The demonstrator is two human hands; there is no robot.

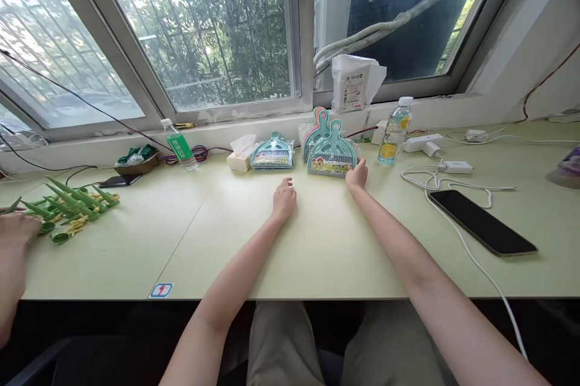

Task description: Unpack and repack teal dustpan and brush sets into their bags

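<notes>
So, head view: I've got a teal plastic dustpan-and-brush pack [332, 151], sealed in crinkly clear wrap, sitting handle-end up on the pale yellow-green desk [326, 235], right at my right hand [356, 174]. I reckon it'll feel light, with a fairly stiff plastic pan and a loose film that probably slides under the fingertips. Not very fragile, though the wrap could tear. I'd take it low by both side edges, or by the looped handle [336, 128] up top, instead of pinching only film.

Position-wise, the pack is just ahead and to the left of that right grip, whose fingers are at its lower right corner and look to be touching. They're partly curled, but honestly I can't tell whether they're clamped on the edge or just resting against it. My left hand [284, 197] has nothing in it, fingers loosely bent with the grip part open, nearer me than the pack and off to its left. Past it sits a second wrapped teal pack [272, 155], clear of the fingers. A bundle of teal and pink pans [319, 119] stands behind the front one.
</notes>
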